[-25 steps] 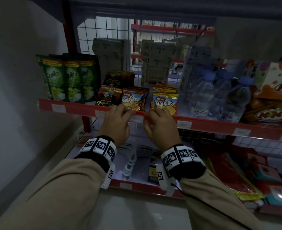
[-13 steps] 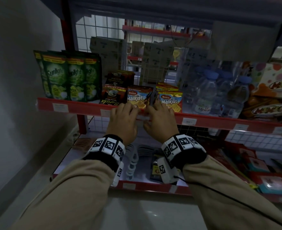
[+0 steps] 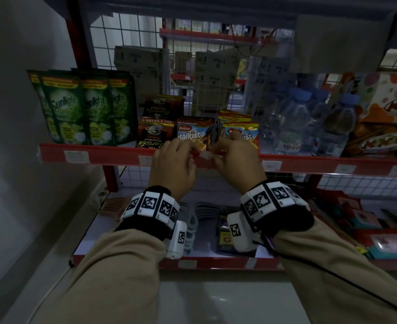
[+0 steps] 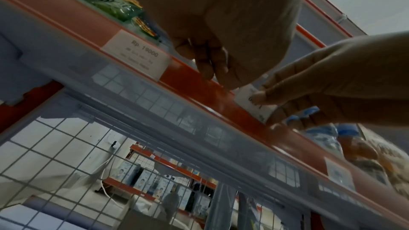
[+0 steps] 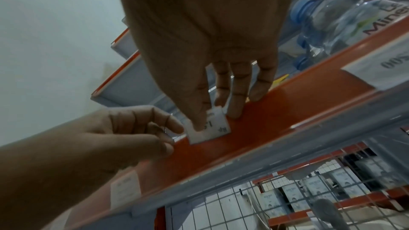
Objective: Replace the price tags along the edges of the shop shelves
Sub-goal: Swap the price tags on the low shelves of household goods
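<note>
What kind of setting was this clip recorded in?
Most likely a small grocery shop: red-edged shelves carry Sunlight soap pouches, Malkist crackers and water bottles, with printed price tags on the rail.

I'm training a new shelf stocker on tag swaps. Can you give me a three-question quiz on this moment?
1. True or false: the right hand pinches a white price tag at the red shelf edge.
2. Which product stands right behind the two hands? A) Sunlight pouches B) Malkist packs C) water bottles
3. Fill in: the tag left of the left hand reads Rp ____.

Key: 1 true; 2 B; 3 19000.
</note>
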Tool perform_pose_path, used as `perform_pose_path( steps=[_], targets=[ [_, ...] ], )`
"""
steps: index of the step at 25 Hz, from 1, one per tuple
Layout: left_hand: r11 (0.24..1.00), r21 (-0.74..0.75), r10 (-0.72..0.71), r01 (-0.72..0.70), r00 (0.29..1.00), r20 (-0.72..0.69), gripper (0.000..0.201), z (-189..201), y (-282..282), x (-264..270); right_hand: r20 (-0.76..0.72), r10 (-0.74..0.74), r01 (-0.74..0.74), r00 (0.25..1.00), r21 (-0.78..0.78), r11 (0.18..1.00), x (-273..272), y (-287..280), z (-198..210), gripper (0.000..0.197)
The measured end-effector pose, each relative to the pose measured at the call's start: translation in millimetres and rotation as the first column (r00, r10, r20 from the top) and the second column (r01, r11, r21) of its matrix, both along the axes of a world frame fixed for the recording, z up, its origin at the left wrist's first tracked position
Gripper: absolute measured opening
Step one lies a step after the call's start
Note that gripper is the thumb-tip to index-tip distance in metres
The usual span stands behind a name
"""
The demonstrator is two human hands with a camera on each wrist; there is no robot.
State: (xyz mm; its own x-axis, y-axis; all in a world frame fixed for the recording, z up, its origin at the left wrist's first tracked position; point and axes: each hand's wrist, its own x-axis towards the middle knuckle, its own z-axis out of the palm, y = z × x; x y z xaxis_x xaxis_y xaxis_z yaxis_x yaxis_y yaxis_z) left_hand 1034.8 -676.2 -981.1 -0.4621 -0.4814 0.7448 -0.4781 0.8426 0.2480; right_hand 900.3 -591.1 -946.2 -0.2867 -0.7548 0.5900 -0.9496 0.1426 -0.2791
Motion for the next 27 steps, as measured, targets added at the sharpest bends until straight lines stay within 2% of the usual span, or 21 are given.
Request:
perform_pose_path(
  steps=[2, 4, 6, 8, 10, 13, 16, 20, 22, 25, 27],
  targets=[
    [1.0, 0.024, -0.003, 0.004, 1.0, -0.02, 0.021, 2, -1, -3, 0.126, 0.039, -0.023, 0.991, -0.122, 0.992, -3, 2, 3, 0.008],
    [0.999, 0.044, 0.004, -0.002, 1.0, -0.029, 0.019, 1, -3, -4, 0.306, 0.102, -0.036, 0.946, -0.213, 0.976, -1, 2, 3, 0.01],
    [0.999, 0.048, -0.001, 0.003, 0.999, -0.035, 0.026, 0, -2, -4, 0.491, 0.205, -0.079, 0.846, -0.264, 0.961, 2, 3, 4, 0.017],
    [0.998, 0.062, -0.021, 0.023, 0.999, -0.043, 0.035, -1, 0, -2, 0.634, 0.31, -0.13, 0.709, -0.315, 0.94, 7, 4, 4, 0.021],
    [0.994, 0.097, -0.052, 0.059, 0.996, -0.073, 0.036, -1, 1, -1, 0.693, 0.347, -0.156, 0.632, -0.325, 0.933, 11, 5, 3, 0.024],
    [0.982, 0.156, -0.09, 0.108, 0.989, -0.119, 0.032, -1, 3, 1, 0.71, 0.363, -0.199, 0.604, -0.307, 0.931, 16, 4, -2, 0.028],
    [0.976, 0.182, -0.093, 0.119, 0.985, -0.144, 0.028, -4, 5, 2, 0.666, 0.345, -0.233, 0.661, -0.255, 0.938, 15, 3, -4, 0.024],
    [0.989, 0.134, -0.051, 0.062, 0.995, -0.086, 0.021, -4, 4, 6, 0.408, 0.233, -0.194, 0.883, -0.135, 0.972, 6, 4, -1, 0.009],
    [0.997, 0.075, -0.029, 0.031, 0.999, -0.026, 0.017, -2, 2, 11, 0.261, 0.166, -0.145, 0.951, -0.097, 0.985, 4, 4, -1, 0.009],
    [1.0, -0.019, -0.008, 0.01, 0.997, 0.071, 0.014, 2, -5, 20, 0.231, 0.128, -0.082, 0.965, -0.198, 0.977, 2, 1, 0, 0.006],
    [1.0, -0.021, 0.024, -0.022, 0.996, 0.088, 0.016, 4, -10, 25, 0.239, 0.123, -0.067, 0.963, -0.229, 0.971, 3, -5, -1, 0.006]
  ],
)
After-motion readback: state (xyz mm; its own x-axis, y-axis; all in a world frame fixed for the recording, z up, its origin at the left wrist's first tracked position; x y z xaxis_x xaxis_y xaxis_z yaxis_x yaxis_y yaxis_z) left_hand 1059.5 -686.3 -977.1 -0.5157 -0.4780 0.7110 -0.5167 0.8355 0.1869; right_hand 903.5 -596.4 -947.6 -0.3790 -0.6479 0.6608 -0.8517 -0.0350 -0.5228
